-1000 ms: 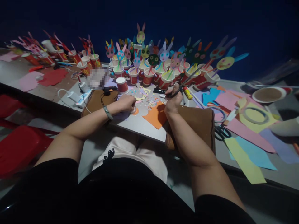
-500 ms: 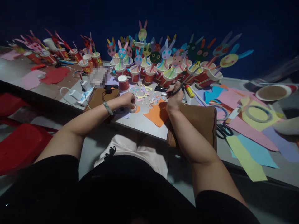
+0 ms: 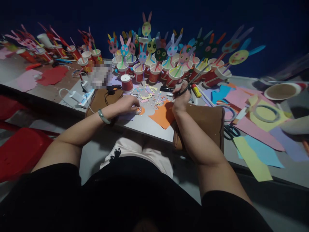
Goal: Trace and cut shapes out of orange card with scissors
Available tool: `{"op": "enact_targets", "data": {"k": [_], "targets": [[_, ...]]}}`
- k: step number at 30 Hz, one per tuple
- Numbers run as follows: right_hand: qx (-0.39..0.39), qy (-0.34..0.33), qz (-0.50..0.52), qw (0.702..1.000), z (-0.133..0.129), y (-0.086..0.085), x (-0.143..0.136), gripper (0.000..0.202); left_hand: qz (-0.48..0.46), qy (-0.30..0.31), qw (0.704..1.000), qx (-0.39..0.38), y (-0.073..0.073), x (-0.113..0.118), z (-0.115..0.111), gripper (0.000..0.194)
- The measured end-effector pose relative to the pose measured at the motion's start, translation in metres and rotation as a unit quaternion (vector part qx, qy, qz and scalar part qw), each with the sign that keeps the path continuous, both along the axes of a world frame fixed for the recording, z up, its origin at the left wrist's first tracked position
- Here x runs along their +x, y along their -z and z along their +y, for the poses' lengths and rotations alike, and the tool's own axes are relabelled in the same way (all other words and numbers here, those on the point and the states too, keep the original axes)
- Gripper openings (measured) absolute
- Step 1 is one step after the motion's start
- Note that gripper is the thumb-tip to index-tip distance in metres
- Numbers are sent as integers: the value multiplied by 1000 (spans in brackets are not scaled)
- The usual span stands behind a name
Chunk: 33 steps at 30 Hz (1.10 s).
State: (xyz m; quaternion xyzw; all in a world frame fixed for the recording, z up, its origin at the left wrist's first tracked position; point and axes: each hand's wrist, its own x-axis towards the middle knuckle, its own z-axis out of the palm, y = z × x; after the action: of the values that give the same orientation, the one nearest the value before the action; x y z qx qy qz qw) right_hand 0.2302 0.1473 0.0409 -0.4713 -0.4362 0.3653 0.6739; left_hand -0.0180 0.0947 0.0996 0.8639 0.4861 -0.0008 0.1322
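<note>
My left hand (image 3: 128,104) rests low over the table, fingers bent down onto a small white round piece (image 3: 138,111) that looks like a tape roll. An orange paper disc (image 3: 142,110) lies partly under that piece. My right hand (image 3: 181,99) is wrapped round the handles of dark scissors (image 3: 196,77), their blades pointing up and away to the right. Just left of my right wrist lies an orange paper sheet (image 3: 162,115). Small paper scraps (image 3: 150,91) are scattered between my hands.
Rabbit-faced paper figures stand in red cups (image 3: 155,73) along the back. An upside-down cup (image 3: 126,83) is beyond my left hand. Brown cushions (image 3: 205,124) flank the work area. Coloured paper (image 3: 262,149), black-handled scissors (image 3: 231,132) and a yellow glue stick (image 3: 196,91) lie to the right.
My left wrist has lowered and shifted slightly left, and the hand looks flatter over the white round piece. My right hand still holds the scissors in nearly the same place.
</note>
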Motion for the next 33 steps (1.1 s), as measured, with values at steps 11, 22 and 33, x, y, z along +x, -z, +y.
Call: {"op": "enact_targets", "data": {"k": [11,22,33], "targets": [[-32,-28,25,999,-4,-1,4,71,-11,23,1000,4,5,-3,2,54],[19,12,56,998,0,6,-2,67,-325,-65,938,-100,23,-30,14,67],[17,9,18,1000,2,11,0,70,-285,-44,956,-50,24,-20,9,55]]}}
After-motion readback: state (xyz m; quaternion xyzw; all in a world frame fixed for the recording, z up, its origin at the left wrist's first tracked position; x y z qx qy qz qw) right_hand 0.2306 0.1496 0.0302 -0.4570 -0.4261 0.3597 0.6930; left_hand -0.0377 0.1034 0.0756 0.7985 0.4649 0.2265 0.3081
